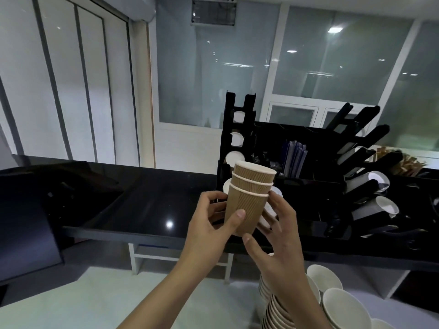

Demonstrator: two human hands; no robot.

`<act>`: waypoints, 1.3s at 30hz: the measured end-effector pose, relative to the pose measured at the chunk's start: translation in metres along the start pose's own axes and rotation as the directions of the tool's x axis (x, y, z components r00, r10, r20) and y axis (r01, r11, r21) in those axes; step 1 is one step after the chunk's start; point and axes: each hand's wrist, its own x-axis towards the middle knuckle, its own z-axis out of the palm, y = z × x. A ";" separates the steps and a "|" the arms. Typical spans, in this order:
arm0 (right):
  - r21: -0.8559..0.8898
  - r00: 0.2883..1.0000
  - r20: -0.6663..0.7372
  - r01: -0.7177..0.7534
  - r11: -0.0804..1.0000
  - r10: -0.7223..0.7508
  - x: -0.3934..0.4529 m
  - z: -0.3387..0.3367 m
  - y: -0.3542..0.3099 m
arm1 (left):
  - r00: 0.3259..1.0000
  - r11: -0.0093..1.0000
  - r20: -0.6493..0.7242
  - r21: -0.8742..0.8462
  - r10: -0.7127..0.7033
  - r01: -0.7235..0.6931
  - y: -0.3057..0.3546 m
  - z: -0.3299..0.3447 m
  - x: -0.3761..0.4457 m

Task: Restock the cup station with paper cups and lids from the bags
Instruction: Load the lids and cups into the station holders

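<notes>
Three nested brown cups (pixel 247 198) are in my hands, held up in front of the black cup rack (pixel 237 129) that stands on the worktop (pixel 142 205). My left hand (pixel 211 229) grasps the lowest cup with its thumb across the ribbed wall; my right hand (pixel 278 233) touches its other side with loosely bent fingers. I judge they are light and easily crushed, so I should hold low, gently.

Dark monitor (pixel 26 224) at left; frosted glass partition (pixel 213 74) behind.
</notes>
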 end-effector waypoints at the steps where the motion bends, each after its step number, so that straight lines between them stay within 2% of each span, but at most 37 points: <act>1: -0.004 1.000 0.017 -0.002 1.000 0.002 0.004 -0.001 -0.001 | 1.000 1.000 0.000 0.007 0.010 -0.010 0.003 0.001 0.003; 7: -0.085 0.994 0.104 -0.019 0.996 0.028 0.036 -0.009 -0.006 | 0.998 0.998 -0.013 0.027 0.063 -0.062 0.022 0.005 0.028; 12: -0.129 0.999 0.022 -0.031 0.991 0.034 0.067 -0.015 -0.002 | 0.994 0.992 0.041 0.076 0.097 -0.100 0.026 0.005 0.044; 18: -0.097 0.999 -0.029 -0.019 0.995 0.016 0.099 -0.010 -0.006 | 0.983 0.969 0.000 0.167 0.183 -0.180 0.037 0.004 0.070; 24: -0.083 0.990 -0.122 -0.086 0.993 0.076 0.125 -0.005 -0.004 | 0.972 0.937 0.058 0.258 0.229 -0.236 0.039 -0.003 0.097; 31: -0.118 0.976 -0.139 -0.185 0.976 0.169 0.152 0.001 0.005 | 0.984 0.922 0.084 0.345 0.155 -0.174 0.042 -0.006 0.123; 39: -0.177 0.968 -0.184 -0.204 0.963 0.171 0.174 0.005 0.007 | 0.991 0.903 0.104 0.412 0.086 -0.122 0.035 -0.006 0.150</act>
